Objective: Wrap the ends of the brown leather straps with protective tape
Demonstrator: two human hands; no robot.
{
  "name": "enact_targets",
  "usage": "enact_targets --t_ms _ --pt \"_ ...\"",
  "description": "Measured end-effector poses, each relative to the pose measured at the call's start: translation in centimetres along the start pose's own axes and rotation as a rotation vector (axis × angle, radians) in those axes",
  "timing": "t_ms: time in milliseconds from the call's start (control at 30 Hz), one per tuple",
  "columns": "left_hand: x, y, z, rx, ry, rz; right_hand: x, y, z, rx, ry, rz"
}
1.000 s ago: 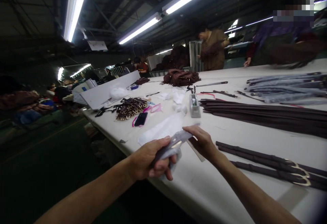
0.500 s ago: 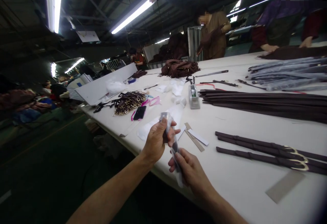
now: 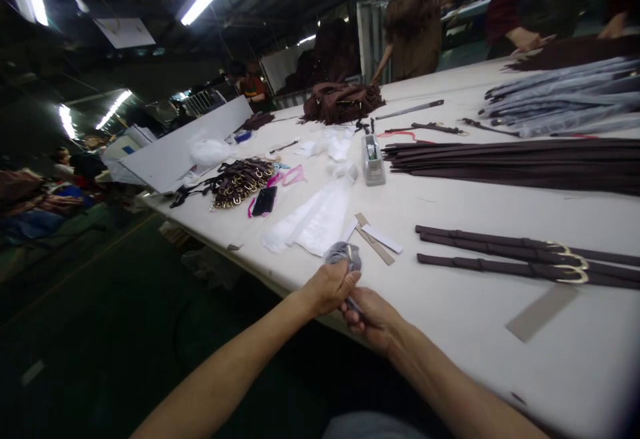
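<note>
At the near table edge, my left hand (image 3: 327, 287) is closed around a dark belt (image 3: 345, 255) covered in thin, cloudy plastic. A gold-coloured glint, apparently its buckle, shows at the end above my fingers. Close beside it, my right hand (image 3: 373, 317) grips a lower stretch of the same belt, and the two hands almost touch. The rest of the belt is hidden by my hands. White sheeting (image 3: 320, 222) lies just beyond my left hand. Grey and white flat strips (image 3: 381, 237) rest on the table to its right.
On the white table (image 3: 465, 325) lie brown belts with gold buckles (image 3: 500, 252), a stack of dark straps (image 3: 500, 165), plastic-wrapped belts (image 3: 560, 99), a tape dispenser (image 3: 373, 162), a phone (image 3: 265, 201) and a buckle pile (image 3: 243, 182). Co-workers (image 3: 415, 19) stand across the table.
The wrapped belt looks more bunched, with its buckle end now showing above my left hand. My hands have drawn closer together, and the view has tipped downward.
</note>
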State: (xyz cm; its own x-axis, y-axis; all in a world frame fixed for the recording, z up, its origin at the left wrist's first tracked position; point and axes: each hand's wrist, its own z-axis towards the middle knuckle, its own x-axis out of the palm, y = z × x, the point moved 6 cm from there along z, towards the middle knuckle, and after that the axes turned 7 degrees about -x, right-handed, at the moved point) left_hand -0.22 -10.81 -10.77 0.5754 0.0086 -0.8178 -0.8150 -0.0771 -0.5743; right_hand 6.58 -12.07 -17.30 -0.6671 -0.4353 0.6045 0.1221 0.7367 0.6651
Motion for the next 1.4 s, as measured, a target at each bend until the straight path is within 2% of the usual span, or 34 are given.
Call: enact_targets --t_ms 100,233,267,333,400,467,600,733,900,1167,1300,1400 --pt "2.8 1.8 0.5 0.032 0.017 0.137 -2.3 -0.9 0.8 0.099 -0.014 -0.009" --pt "5.5 2.7 3.2 0.017 -0.058 0.28 -5.5 0.6 1.0 -0.023 -0.136 -0.038" --pt "6.0 2.6 4.0 0.011 -0.079 0.307 -6.3 1.5 0.8 -0.096 -0.181 -0.055" --pt "6.6 2.4 5.3 0.008 -0.106 0.351 -7.5 3.9 0.2 -0.347 -0.236 -0.204" --pt "6.8 2.0 6.1 0.02 -0.115 0.386 -7.5 6.4 -0.8 -0.667 -0.217 -0.526" --pt "6.7 1.7 6.2 0.039 -0.113 0.414 -6.7 7.6 -1.8 -0.927 -0.154 -0.87" --pt "6.9 1.1 5.2 0.126 -0.05 0.439 -6.3 6.7 -2.1 -1.108 -0.018 -1.214" --pt "7.8 1.0 4.4 0.188 0.006 0.438 -7.0 5.5 -1.3 -1.147 0.059 -1.348" --pt "7.9 0.7 4.7 0.228 0.054 0.447 -7.7 5.8 0.0 -1.118 0.108 -1.373" --pt "6.2 -0.6 3.6 0.278 0.119 0.445 -8.1 5.6 0.6 -1.103 0.083 -1.428" --pt "5.3 -0.7 2.1 0.455 0.121 0.555 -7.7 5.7 0.6 -1.119 0.065 -1.459" --pt "4.4 0.2 1.6 0.532 0.065 0.629 -7.2 5.8 0.5 -1.125 0.068 -1.485"
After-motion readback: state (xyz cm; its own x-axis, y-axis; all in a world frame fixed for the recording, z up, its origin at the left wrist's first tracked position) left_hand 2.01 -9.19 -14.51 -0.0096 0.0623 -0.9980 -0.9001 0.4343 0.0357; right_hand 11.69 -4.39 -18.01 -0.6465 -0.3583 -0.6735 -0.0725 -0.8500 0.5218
